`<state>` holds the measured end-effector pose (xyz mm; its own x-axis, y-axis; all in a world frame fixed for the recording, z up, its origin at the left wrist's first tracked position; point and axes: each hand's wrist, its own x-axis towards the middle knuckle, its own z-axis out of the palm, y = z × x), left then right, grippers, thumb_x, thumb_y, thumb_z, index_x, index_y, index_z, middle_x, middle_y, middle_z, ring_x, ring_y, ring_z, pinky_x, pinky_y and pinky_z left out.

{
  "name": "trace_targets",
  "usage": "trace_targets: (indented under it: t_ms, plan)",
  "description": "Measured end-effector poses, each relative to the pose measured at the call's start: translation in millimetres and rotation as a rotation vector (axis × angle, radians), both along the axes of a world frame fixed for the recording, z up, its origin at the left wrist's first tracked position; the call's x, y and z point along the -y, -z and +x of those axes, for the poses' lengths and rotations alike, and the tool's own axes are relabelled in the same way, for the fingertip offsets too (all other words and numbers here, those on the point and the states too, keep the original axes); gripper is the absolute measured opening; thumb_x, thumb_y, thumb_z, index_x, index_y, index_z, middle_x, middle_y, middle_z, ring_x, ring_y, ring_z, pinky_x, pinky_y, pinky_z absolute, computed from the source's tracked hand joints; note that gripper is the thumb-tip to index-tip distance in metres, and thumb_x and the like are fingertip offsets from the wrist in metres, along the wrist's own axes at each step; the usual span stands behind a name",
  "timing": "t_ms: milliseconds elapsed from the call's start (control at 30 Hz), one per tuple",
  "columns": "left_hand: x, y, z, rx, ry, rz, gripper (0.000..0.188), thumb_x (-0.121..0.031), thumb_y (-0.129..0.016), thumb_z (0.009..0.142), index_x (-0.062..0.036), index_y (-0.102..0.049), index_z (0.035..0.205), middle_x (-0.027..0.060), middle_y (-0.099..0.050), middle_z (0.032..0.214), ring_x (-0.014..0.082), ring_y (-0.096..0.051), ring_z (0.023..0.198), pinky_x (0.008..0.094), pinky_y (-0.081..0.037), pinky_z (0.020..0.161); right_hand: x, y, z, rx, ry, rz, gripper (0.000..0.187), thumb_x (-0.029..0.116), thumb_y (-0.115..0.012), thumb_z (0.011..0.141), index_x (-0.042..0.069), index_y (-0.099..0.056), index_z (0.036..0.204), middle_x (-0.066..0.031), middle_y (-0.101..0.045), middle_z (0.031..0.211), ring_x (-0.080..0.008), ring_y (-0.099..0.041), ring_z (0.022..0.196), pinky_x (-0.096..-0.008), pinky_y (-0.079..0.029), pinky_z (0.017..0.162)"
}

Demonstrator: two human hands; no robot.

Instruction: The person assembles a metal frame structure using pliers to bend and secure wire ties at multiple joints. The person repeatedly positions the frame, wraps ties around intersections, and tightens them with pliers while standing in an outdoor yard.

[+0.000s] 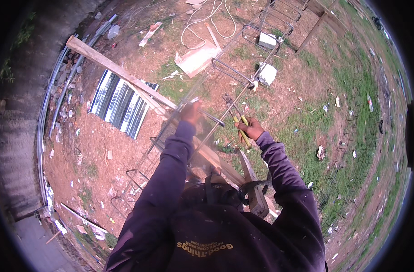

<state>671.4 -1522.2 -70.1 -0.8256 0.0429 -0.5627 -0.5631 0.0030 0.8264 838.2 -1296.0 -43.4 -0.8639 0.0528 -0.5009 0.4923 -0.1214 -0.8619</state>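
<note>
My right hand [252,130] is closed round the yellow-green handles of a pair of pincers [235,109]. Their metal jaws point up and to the left, close to a long bar of the rebar cage [236,100]. My left hand [190,112], smeared by motion, is at the cage's left side, beside a bent stirrup [212,119]. Its fingers do not show clearly, nor whether they hold anything. The cage runs slantwise from lower left to upper right, with stirrups spaced along it.
A long wooden beam [121,72] passes under the cage. Near my body stands a wooden trestle piece [257,195] with a coil of dark wire [247,192]. Corrugated sheet [121,104], plywood [198,59], pale blocks [267,74] and a looped cable [184,36] lie on the ground.
</note>
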Motion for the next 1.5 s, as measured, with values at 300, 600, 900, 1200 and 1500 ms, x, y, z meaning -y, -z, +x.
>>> trace_targets:
  t_ms: [300,600,900,1200,1500]
  plan:
    - [-2,-31,15,-0.088,0.056,0.11,0.06,-0.037,-0.078,0.076,0.0032,-0.059,0.116,0.0123,-0.057,0.115,0.0222,-0.056,0.098,0.0356,-0.05,0.079,13,-8,2,0.054,-0.116,0.015,0.026,0.023,-0.065,0.091,0.001,-0.054,0.089,-0.0085,-0.06,0.062,-0.0187,-0.061,0.047,-0.0333,-0.049,0.044]
    - [2,-32,13,0.048,0.007,0.262,0.06,-0.023,-0.077,0.078,0.0024,-0.05,0.125,0.0128,-0.057,0.117,0.0229,-0.057,0.101,0.0352,-0.051,0.083,21,0,15,0.053,0.05,-0.16,0.027,0.024,-0.067,0.09,0.002,-0.053,0.088,-0.0085,-0.06,0.063,-0.0179,-0.059,0.048,-0.0322,-0.048,0.045]
    - [3,-35,19,0.005,-0.045,0.28,0.063,-0.021,-0.076,0.079,0.0067,-0.046,0.127,0.0144,-0.056,0.119,0.0245,-0.058,0.105,0.0358,-0.051,0.089,28,-14,27,0.097,-0.157,-0.019,0.026,0.023,-0.068,0.089,0.001,-0.054,0.092,-0.0089,-0.06,0.064,-0.0178,-0.059,0.048,-0.0326,-0.05,0.045]
    - [51,-61,5,-0.05,0.258,-0.001,0.08,-0.044,-0.069,0.088,0.0065,-0.036,0.141,0.0204,-0.047,0.138,0.0331,-0.048,0.128,0.0413,-0.043,0.103,5,-15,66,-0.034,0.25,-0.059,0.02,0.019,-0.064,0.092,0.002,-0.053,0.09,-0.0096,-0.062,0.067,-0.0195,-0.06,0.049,-0.0323,-0.048,0.044]
    - [204,-159,144,-0.348,0.005,0.08,0.037,-0.026,-0.055,0.098,0.0023,-0.057,0.122,0.0156,-0.066,0.107,0.0219,-0.068,0.09,0.0349,-0.056,0.08,9,-98,92,-0.371,0.099,-0.113,0.022,0.008,-0.066,0.087,-0.002,-0.062,0.106,-0.0099,-0.068,0.086,-0.0187,-0.066,0.076,-0.0336,-0.053,0.068]
